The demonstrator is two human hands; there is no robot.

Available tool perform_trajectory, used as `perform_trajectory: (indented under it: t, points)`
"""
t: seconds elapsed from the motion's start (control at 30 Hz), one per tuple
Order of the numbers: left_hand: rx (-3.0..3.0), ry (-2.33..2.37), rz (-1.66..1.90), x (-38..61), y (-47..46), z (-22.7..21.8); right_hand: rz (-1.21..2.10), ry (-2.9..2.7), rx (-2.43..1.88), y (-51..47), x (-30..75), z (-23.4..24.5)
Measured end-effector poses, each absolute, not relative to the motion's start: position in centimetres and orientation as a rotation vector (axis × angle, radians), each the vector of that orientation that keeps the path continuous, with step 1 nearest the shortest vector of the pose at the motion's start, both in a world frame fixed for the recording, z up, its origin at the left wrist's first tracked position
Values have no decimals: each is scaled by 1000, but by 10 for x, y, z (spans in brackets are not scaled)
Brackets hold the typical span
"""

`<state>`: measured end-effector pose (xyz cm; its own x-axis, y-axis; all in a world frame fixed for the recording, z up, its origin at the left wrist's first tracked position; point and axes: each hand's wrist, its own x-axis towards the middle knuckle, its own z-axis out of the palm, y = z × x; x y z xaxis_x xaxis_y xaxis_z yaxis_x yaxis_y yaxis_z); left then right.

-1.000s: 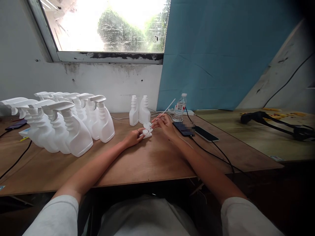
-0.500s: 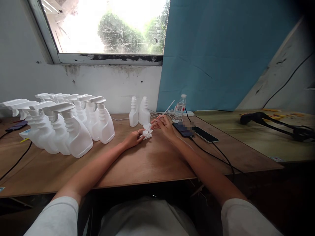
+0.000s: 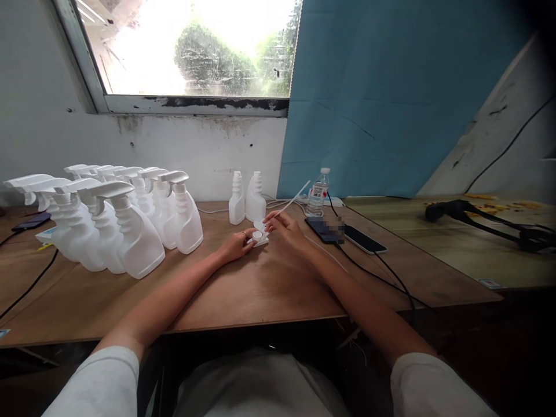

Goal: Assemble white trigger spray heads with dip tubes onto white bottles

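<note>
My left hand (image 3: 235, 245) rests on the tabletop, its fingers closed on the edge of a small white plastic piece with a round opening facing up, which looks like a trigger spray head (image 3: 258, 236). A thin white tube (image 3: 297, 196) slants up and to the right from between the fingers of my right hand (image 3: 285, 228). The right fingertips are close beside the far side of the white piece; whether the tube's lower end touches it I cannot tell. Just behind my hands stand two white bottles (image 3: 255, 200) without spray heads.
Several white spray bottles (image 3: 139, 243) with trigger heads stand grouped on the left of the wooden table (image 3: 243, 295). A clear water bottle (image 3: 318, 194) and two phones (image 3: 365, 238) with black cables are right of my hands. A black frame-like object (image 3: 482, 217) lies far right.
My right hand has moved slightly left and down toward the white piece, bringing the tube with it. Its fingers have gathered around the tube. My left hand stays in place.
</note>
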<state>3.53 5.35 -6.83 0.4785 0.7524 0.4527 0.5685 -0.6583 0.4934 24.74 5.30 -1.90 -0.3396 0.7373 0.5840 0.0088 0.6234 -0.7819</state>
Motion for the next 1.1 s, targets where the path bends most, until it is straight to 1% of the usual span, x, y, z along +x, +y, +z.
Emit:
perform_trajectory:
  t: [0.17, 0.37, 0.6, 1.1]
  points:
    - [2446, 1113, 959, 35, 53, -68, 666, -1985, -788, 60, 240, -36]
    - [2457, 1102, 968, 35, 55, -69, 449, -2101, -838, 64, 235, -40]
    - [2472, 1097, 972, 35, 54, -69, 372, -2162, -789, 65, 230, -34]
    - [2432, 1067, 984, 34, 57, -72, 334, -2165, -767, 63, 227, -35]
